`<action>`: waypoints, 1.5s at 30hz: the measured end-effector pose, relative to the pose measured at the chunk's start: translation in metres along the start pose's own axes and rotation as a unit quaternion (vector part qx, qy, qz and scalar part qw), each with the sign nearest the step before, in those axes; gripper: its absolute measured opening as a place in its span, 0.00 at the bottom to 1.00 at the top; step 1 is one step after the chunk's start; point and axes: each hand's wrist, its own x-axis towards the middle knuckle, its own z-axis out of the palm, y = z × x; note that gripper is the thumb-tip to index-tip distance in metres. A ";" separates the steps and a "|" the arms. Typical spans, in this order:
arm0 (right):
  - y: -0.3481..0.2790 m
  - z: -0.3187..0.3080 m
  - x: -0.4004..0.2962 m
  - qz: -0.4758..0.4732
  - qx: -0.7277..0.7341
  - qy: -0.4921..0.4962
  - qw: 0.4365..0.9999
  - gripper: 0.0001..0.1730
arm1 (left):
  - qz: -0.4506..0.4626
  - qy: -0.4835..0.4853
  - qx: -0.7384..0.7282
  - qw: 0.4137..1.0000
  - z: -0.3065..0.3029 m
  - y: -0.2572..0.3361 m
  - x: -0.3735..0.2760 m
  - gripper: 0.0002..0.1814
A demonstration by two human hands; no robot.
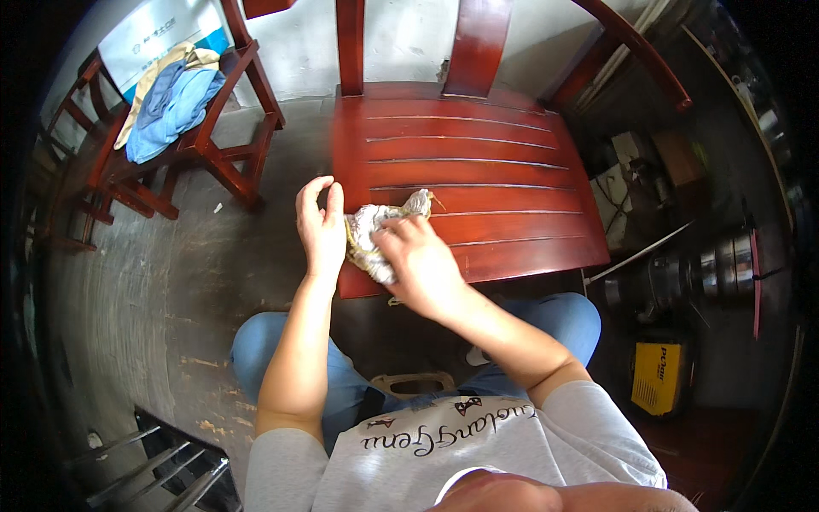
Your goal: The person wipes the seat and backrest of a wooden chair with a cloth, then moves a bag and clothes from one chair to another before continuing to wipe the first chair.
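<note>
A red-brown slatted wooden chair seat [512,198] lies before me. On its near left part is a crumpled whitish cloth with yellowish edging [365,224]. My right hand [422,269] presses on this cloth, fingers bent over it and slightly blurred. At the seat's left edge my left hand [322,224] is raised, fingers curled and apart from the thumb, with nothing seen between them. Its side is close to the cloth; whether they touch I cannot tell.
Another wooden chair [217,153] at the upper left holds blue and beige clothes [169,102] and a white-blue box [160,38]. A black metal rack [185,461] stands lower left. At right are a yellow case [657,379] and a thin rod [640,253].
</note>
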 end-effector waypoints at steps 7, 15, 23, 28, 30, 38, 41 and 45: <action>0.051 0.005 0.067 0.039 -0.023 0.009 0.999 0.26 | 0.042 0.004 -0.018 0.999 -0.015 0.001 -0.021 0.12; 0.108 0.039 0.166 0.033 -0.156 0.092 0.983 0.21 | 0.110 -0.108 0.157 0.975 -0.013 0.026 -0.057 0.27; 0.112 0.055 0.225 0.113 -0.287 0.010 0.951 0.26 | 0.093 -0.121 0.192 0.969 -0.009 0.031 -0.052 0.29; 0.084 0.039 0.214 0.036 -0.318 -0.081 0.944 0.22 | 0.092 -0.114 0.184 0.972 -0.011 0.030 -0.051 0.29; 0.083 0.040 0.198 0.002 -0.261 -0.054 0.964 0.20 | 0.093 -0.116 0.169 0.974 -0.008 0.029 -0.051 0.29; 0.019 0.029 0.098 -0.074 -0.083 -0.004 0.994 0.20 | 0.148 -0.070 0.116 0.980 -0.010 0.007 -0.051 0.25; 0.030 0.017 0.062 -0.085 -0.005 0.043 0.995 0.23 | 0.141 -0.078 0.067 0.985 -0.015 0.024 -0.053 0.25; 0.043 -0.011 0.027 -0.070 0.030 0.001 0.997 0.24 | 0.248 -0.115 0.121 0.954 -0.021 0.038 -0.057 0.20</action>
